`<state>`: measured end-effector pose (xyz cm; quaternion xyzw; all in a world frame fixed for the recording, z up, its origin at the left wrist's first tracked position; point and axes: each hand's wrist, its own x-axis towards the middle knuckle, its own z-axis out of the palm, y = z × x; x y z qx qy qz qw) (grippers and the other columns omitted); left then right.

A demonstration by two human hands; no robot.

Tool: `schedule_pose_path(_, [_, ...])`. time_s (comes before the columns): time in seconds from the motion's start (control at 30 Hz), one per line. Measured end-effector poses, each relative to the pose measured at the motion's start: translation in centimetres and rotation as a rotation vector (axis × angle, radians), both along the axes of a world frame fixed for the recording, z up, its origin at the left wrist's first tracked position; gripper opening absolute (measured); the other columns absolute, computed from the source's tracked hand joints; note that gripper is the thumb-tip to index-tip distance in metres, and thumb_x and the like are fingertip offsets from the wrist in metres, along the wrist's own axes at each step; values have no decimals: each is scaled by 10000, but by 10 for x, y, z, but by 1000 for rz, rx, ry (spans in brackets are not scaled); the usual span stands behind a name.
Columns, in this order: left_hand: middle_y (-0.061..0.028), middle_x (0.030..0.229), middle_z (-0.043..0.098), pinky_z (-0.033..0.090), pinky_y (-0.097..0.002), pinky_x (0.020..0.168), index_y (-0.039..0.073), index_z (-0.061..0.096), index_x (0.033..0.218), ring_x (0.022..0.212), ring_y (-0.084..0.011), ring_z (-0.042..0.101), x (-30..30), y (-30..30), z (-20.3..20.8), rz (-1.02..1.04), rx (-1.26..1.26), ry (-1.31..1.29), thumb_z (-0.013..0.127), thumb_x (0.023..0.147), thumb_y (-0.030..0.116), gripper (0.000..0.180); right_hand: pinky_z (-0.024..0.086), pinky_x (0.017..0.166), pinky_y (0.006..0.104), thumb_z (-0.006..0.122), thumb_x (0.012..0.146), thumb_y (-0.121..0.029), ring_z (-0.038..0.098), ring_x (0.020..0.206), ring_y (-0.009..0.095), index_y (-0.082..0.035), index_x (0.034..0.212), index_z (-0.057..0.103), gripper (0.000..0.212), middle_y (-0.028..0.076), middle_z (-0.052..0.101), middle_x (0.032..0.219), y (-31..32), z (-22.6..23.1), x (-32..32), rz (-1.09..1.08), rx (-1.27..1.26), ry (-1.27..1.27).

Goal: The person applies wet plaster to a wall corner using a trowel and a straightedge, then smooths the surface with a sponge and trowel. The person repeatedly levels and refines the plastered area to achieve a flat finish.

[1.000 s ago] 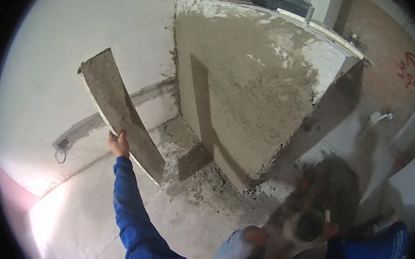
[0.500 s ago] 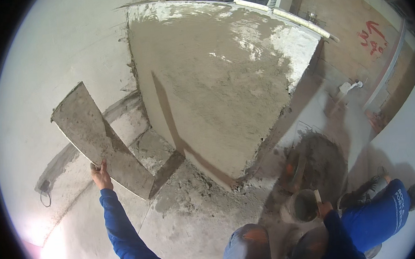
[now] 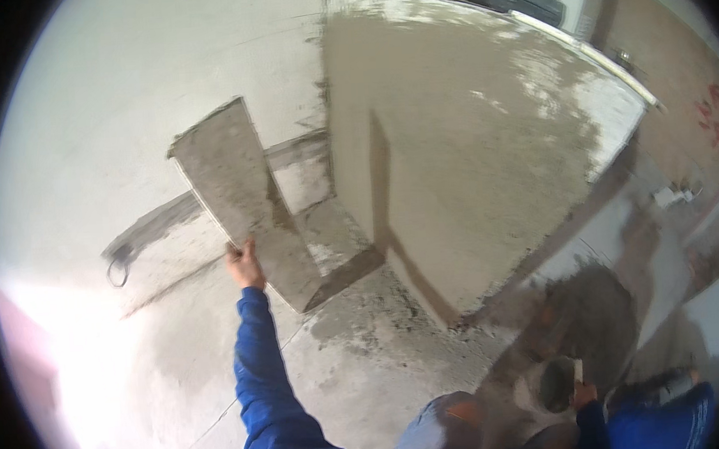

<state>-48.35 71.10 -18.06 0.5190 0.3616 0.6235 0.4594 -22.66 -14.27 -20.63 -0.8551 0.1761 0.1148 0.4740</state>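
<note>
My left hand (image 3: 246, 266) is closed on the lower left edge of a long, flat rectangular panel (image 3: 237, 182). The panel is tilted, and its upward face is grey and smeared like mortar. At lower right, my right hand (image 3: 584, 395) grips a short pale handle (image 3: 578, 370) at the rim of a bucket (image 3: 527, 389). The other end of that tool is hidden, so its kind cannot be made out. To the right of the panel stands a low wall (image 3: 470, 152), its face covered in wet grey mortar with white patches along the top and right.
Crumbs of mortar (image 3: 373, 306) lie along the wall's foot. A dark heap (image 3: 593, 313) sits beyond the bucket. Close by on the right is another person in a blue shirt (image 3: 660, 420). A cable loop (image 3: 118, 273) shows at far left, and a pale pipe (image 3: 583, 50) tops the wall.
My view has swung left, so the whole scene sits further right in the picture. Both hands keep their holds, and the panel stays in about the same place beside the wall.
</note>
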Motion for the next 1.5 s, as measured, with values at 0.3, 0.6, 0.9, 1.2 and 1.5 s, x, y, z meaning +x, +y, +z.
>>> schedule_pose_path(0.3, [-239,1328,512,380,-348,1021,-94,236,1437,1214,-284,503,-4,133,55,549,32,641,763,779,423,989,431,499,447,525,922,-229,596,563,267,98,893,591,334,161,586,641,-24,4,1,279,-386,-71])
schedule_pose_path(0.6, [-136,1084,646,526,-306,627,14,480,1249,820,-218,656,-47,-29,-189,-393,-809,277,665,834,144,473,425,416,376,525,926,-259,545,450,196,49,878,598,321,96,565,610,-22,32,-22,61,-225,-43])
schedule_pose_path(0.9, [-133,972,673,530,-401,699,48,457,1334,812,-252,671,-8,-236,-158,-723,-897,802,628,898,259,513,436,432,373,527,929,-258,542,472,185,11,1031,606,298,73,556,608,-66,21,-8,-40,-213,6])
schedule_pose_path(1.2, [-106,769,676,525,-289,572,-35,642,981,651,-160,649,87,-300,-87,-1276,-479,977,634,848,162,238,510,522,379,546,909,-285,627,552,246,-19,1142,597,357,128,636,706,-109,-32,-31,-147,-249,146])
schedule_pose_path(1.5, [-122,866,668,544,-300,748,-40,556,1226,788,-179,662,220,-490,40,-1804,-321,806,532,913,76,335,512,798,489,537,931,-308,639,960,384,-103,1204,575,343,205,663,1028,-123,-96,1,-232,-758,210])
